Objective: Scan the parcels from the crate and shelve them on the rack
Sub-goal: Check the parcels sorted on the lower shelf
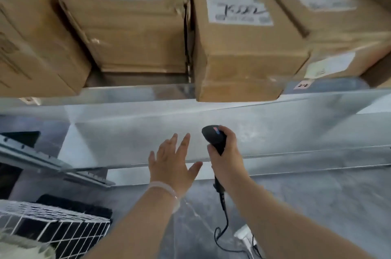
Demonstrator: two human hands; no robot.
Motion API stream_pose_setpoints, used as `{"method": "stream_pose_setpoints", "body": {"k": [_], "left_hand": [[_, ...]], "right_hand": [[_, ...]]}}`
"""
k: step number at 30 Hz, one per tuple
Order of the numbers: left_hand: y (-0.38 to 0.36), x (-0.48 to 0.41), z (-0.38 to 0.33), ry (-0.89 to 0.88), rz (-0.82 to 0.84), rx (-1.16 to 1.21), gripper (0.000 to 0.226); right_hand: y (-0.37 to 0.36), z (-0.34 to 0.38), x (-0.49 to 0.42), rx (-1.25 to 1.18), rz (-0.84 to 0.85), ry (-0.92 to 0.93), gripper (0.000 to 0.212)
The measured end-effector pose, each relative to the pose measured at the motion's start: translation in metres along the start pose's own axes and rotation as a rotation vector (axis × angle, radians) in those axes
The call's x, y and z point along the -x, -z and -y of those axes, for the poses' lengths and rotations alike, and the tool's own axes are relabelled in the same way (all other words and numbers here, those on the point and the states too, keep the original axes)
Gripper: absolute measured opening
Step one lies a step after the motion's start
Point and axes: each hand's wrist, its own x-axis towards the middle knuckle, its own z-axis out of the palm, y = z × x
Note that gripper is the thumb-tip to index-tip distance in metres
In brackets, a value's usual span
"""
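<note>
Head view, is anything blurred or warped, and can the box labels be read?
Head view: the cardboard boxes and their labels are motion-blurred, print unreadable; the scanner in the right hand is sharper; the wide lens bows the shelf edge.

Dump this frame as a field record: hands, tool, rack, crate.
left hand: open, fingers spread, holding nothing
right hand: grips the black scanner by its handle; cable hangs below
rack: metal shelf carrying labelled cardboard boxes side by side
crate: white wire crate at lower left, contents unclear
parcel in hand: none
</note>
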Motion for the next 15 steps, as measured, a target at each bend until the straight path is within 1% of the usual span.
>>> {"method": "stream_pose_setpoints", "body": {"k": [3,6,9,12,15], "left_hand": [[-0.027,-0.033,0.011,-0.015,-0.039,-0.007,0.079],[-0.045,-0.066,0.023,-0.039,-0.106,-0.015,0.08],[-0.057,-0.1,0.037,-0.029,-0.141,-0.001,0.079],[-0.072,-0.122,0.048,-0.007,-0.127,0.001,0.078],[-0.087,-0.131,0.054,-0.002,-0.147,-0.001,0.075]], "right_hand": [[-0.023,-0.017,-0.04,0.0,0.001,0.026,0.05],[-0.045,-0.025,-0.08,-0.001,-0.011,0.088,0.054],[-0.067,-0.037,-0.12,0.014,-0.014,0.125,0.056],[-0.085,-0.052,-0.149,0.042,0.015,0.112,0.06],[-0.095,-0.063,-0.171,0.029,-0.004,0.092,0.062]]}}
